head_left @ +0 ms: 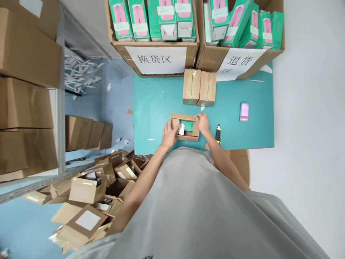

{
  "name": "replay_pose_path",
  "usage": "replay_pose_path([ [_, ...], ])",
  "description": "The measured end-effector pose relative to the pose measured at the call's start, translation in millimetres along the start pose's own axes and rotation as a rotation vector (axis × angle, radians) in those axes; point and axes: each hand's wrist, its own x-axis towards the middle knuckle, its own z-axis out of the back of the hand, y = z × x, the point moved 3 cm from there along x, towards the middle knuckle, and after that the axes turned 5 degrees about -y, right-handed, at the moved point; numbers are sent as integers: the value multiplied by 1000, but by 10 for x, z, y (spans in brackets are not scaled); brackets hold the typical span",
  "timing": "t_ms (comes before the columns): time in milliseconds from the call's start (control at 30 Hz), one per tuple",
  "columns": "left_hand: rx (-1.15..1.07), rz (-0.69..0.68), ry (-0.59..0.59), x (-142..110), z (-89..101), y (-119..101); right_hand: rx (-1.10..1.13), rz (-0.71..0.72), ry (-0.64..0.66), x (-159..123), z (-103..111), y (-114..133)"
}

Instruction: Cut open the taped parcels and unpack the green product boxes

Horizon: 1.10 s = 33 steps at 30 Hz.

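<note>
A small open cardboard box [185,137] sits on the green table [156,108] right in front of me. Inside it lie a green packet [188,125] and a crumpled white paper [181,128]. My left hand [169,135] grips the box's left flap, fingers curled round its edge. My right hand [202,122] holds the right flap and far corner, fingers bent over the cardboard.
Two taped brown boxes [199,87] stand further back. A utility knife [218,133] and a phone [244,111] lie to the right. Two big cartons of green-and-pink packs [153,18] line the far edge. Empty boxes [91,194] are piled on the floor left, by shelving [27,90].
</note>
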Motion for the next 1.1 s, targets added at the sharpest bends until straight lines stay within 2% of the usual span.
replay_pose_path([
  [133, 199, -87, 80, 110, 45, -132, -113, 224, -72, -340, 102, 213],
  [267, 250, -164, 91, 75, 169, -206, -190, 386, -24, -707, 113, 336],
  [367, 234, -178, 46, -25, 320, -177, -249, 356, -4, -810, 188, 269],
  [533, 207, -117, -52, -148, 531, -8, -298, 281, -64, -886, 381, 184],
  [600, 221, -104, -62, -148, 554, 26, -341, 295, 0, -932, 367, 250],
  [733, 245, -140, -7, -84, 508, -25, -446, 380, 283, -950, 183, 468],
  [800, 251, -171, 52, -39, 459, -75, -504, 403, 358, -906, 111, 549],
  [900, 246, -187, 101, 38, 383, -143, -568, 410, 402, -835, 78, 587],
  [967, 222, -163, 83, 104, 331, -193, -576, 422, 398, -811, 94, 573],
  [1100, 227, -33, 33, 279, 188, -344, -582, 450, 396, -779, 120, 542],
])
